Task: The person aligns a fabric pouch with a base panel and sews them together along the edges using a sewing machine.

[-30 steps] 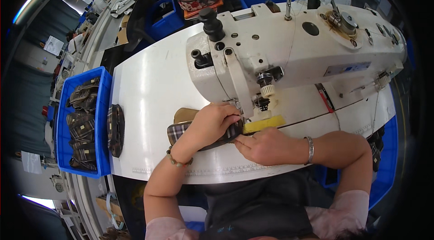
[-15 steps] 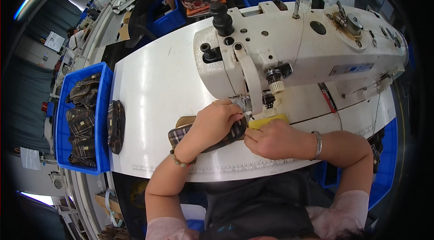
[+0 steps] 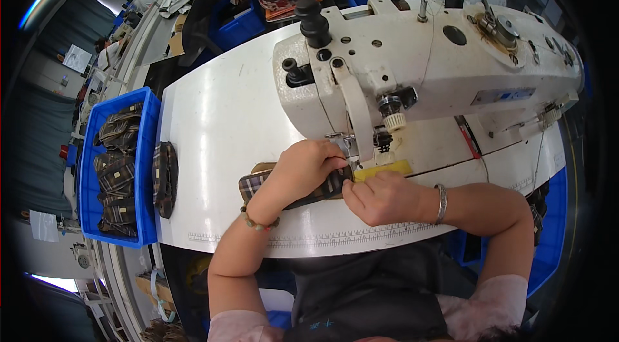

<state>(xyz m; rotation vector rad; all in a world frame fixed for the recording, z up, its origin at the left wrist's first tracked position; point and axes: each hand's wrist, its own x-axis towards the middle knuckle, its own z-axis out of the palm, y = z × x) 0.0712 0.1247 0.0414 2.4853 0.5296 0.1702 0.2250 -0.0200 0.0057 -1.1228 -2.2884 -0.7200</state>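
Under the head of a white sewing machine (image 3: 412, 65) lies a plaid pouch (image 3: 255, 184) in brown and grey, with a dark edge and a tan part at its back. My left hand (image 3: 308, 166) covers its middle, fingers closed on its upper edge beside the presser foot. At the pouch's right end my right hand (image 3: 385, 199) is curled, with thumb and forefinger pinched against the pouch's edge. My knuckles hide the exact grip. A yellow piece (image 3: 380, 170) sits on the machine bed just behind my right hand.
On the left a blue bin (image 3: 149, 148) holds several plaid pouches; another plaid pouch (image 3: 166, 179) lies beside it on the white table (image 3: 206, 116). A red-and-black cutter (image 3: 467, 137) lies under the machine arm. A ruler strip (image 3: 309, 239) runs along the front edge. A person in a floral top sits beyond.
My right hand has shifted slightly left and curled tighter at the pouch's end. The pouch and my left hand have moved slightly away from me.
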